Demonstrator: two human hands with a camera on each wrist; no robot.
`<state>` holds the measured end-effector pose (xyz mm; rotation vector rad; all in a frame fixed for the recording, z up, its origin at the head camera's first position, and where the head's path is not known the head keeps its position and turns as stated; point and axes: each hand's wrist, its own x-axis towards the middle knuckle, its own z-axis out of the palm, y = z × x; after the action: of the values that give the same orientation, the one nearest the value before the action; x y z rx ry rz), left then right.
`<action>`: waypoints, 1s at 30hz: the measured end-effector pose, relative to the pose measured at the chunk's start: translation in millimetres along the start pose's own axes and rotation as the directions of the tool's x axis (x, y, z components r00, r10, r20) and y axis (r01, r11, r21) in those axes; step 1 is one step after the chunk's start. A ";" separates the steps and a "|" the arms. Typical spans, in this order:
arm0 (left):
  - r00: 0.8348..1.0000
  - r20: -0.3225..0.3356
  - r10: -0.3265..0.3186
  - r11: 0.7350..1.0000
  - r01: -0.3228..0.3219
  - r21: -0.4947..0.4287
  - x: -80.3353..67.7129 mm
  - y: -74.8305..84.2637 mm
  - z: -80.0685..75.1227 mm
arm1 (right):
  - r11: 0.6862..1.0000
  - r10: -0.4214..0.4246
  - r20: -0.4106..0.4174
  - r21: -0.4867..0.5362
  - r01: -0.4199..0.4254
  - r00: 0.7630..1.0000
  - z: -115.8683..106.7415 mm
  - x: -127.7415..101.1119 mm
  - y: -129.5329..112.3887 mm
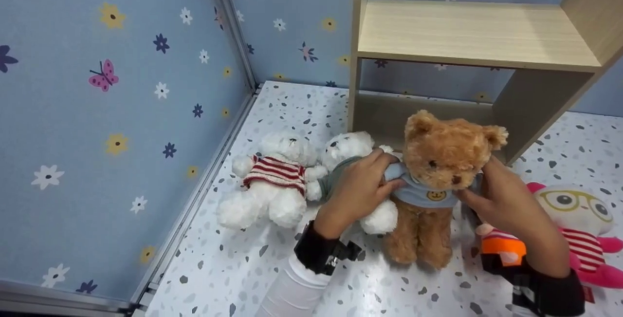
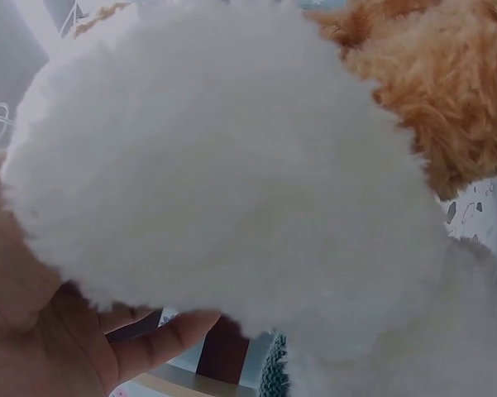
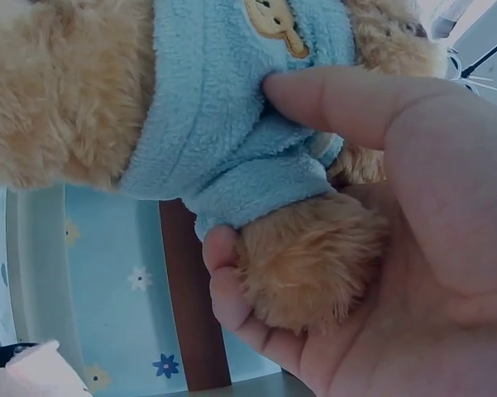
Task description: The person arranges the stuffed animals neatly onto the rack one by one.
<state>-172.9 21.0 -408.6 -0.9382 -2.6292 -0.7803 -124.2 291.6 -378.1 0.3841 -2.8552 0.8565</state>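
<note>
hands on the brown teddy bear (image 1: pixel 440 180), both of them. left hand (image 1: pixel 357 188) curled round its arm in the pale blue sweater (image 1: pixel 419 191), right hand (image 1: pixel 501 200) cupping the opposite paw, thumb pressed to the sweater front. standing upright mid-floor, just before the open foot of the wooden shelf (image 1: pixel 474 34). white bear in grey (image 1: pixel 343 154) squeezed against the left wrist, white bear in red stripes (image 1: pixel 272 180) beyond it toward the left wall. pink owl toy (image 1: pixel 581 224) lying behind the right forearm, near the right edge.
</note>
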 end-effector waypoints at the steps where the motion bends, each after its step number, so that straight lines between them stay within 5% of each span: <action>1: 1.000 0.001 -0.003 1.000 0.003 -0.010 0.6 0.2 -0.2 | 1.000 -0.014 0.003 0.013 0.014 1.000 -0.5 0.3 0.7; 7: 1.000 0.005 -0.028 0.994 0.028 -0.103 2.9 2.4 -2.0 | 0.994 -0.005 0.052 0.114 -0.001 0.999 -1.0 2.4 1.9; 17: 0.998 0.016 -0.061 0.976 0.063 -0.209 0.2 3.6 -3.2 | 0.991 0.072 0.060 0.108 -0.078 0.996 4.2 3.5 0.6; 30: 0.999 -0.024 -0.048 0.980 0.042 -0.193 1.0 2.2 -1.4 | 0.998 0.012 -0.074 0.058 -0.008 0.997 0.8 0.6 0.7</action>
<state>-172.3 22.1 -406.1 -0.9098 -2.5935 -1.0665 -124.9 291.7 -379.0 0.3372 -2.7725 0.9361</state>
